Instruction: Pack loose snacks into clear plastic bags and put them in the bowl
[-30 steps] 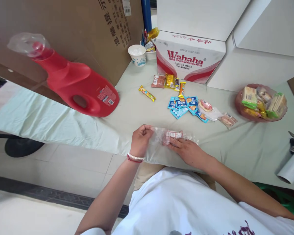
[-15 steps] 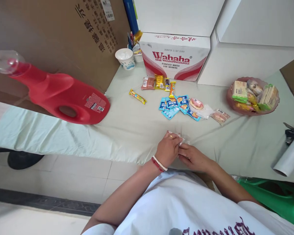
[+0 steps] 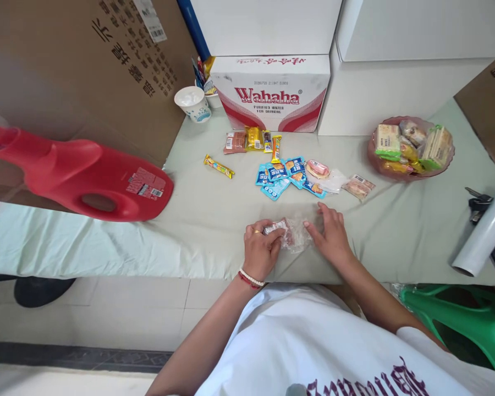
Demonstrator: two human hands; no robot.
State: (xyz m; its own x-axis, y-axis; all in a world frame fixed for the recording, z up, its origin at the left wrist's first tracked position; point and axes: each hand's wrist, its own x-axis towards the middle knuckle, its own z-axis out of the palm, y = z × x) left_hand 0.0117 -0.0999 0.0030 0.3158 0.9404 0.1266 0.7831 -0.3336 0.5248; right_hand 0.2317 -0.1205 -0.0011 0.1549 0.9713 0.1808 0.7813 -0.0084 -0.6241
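Observation:
My left hand (image 3: 263, 247) is closed on a small reddish snack packet (image 3: 281, 226), its thumb across the front. Clear plastic film (image 3: 299, 234) spreads crumpled from the packet's right side over the cloth. At the film's right edge is my right hand (image 3: 332, 235), fingers apart, its thumb touching or just over the film. Blue snack sachets (image 3: 277, 171) lie in a loose pile beyond my hands. Beside them are a round pink-topped snack (image 3: 317, 168), a white piece of wrapping (image 3: 335, 181) and a flat pinkish packet (image 3: 358, 187).
A red jug (image 3: 94, 181) lies at left. Behind stand a Wahaba-style white-red "Wahaha" carton (image 3: 272, 102) and a paper cup (image 3: 193, 104). A pink bowl (image 3: 373, 157) holds packaged snacks at right, near a film roll (image 3: 484, 231) and keys (image 3: 478, 198). A green stool (image 3: 457, 324) stands below the table edge.
My hands, together on the packet before, have come apart. The right hand has moved right and opened, the film now lies spread between them, and the view has shifted slightly.

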